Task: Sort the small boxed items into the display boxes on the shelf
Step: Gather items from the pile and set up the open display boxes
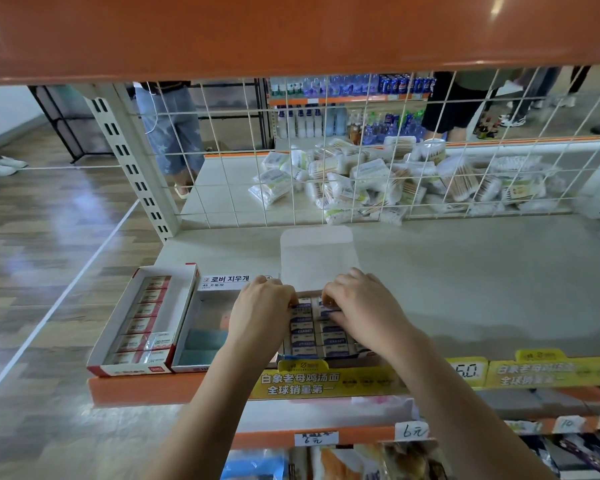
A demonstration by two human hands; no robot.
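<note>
You see a matt, smooth pale shelf (465, 278) with a glossy orange front edge. On it the display boxes (142, 327) look like thin white cardboard. Behind the shelf stands a white metal wire grid (326, 140). Left of the shelf the wood-pattern floor (49, 237) shines.
</note>
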